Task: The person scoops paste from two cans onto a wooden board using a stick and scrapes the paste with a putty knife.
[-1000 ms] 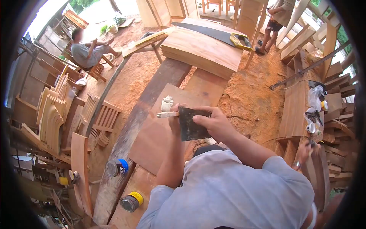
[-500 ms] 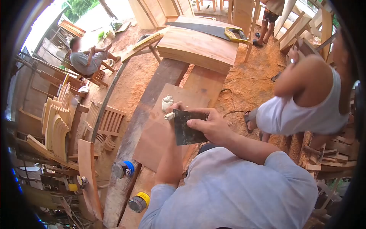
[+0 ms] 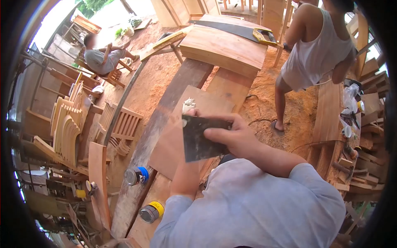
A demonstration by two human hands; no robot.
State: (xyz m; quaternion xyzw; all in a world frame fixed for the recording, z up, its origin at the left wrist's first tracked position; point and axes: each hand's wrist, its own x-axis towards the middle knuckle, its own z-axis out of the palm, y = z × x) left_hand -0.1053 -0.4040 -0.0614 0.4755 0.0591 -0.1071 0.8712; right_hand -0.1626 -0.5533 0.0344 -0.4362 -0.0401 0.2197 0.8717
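My right hand (image 3: 233, 134) grips a flat dark scraper blade (image 3: 202, 140), thumb on its near face and fingers behind. My left hand (image 3: 192, 112) is mostly hidden behind this blade. Only bent fingers show above its top edge, and what they hold is covered. Just beyond those fingertips sits a lump of whitish putty (image 3: 189, 104). A small whitish smear marks the blade's upper left corner. Beneath my hands a thin plywood sheet (image 3: 167, 153) lies on the planks.
Two cans, one blue-labelled (image 3: 136, 175) and one yellow-labelled (image 3: 151, 211), stand at the near left. A handsaw (image 3: 231, 31) rests on stacked boards (image 3: 223, 51) ahead. One person (image 3: 316, 45) stands at right; another (image 3: 103, 58) sits at far left. Curved wooden pieces (image 3: 66, 132) lean at left.
The scraper blade has shifted slightly left and down, covering the smaller putty blob seen by my left hand. The person at right has moved farther away, exposing the plank and plastic items there.
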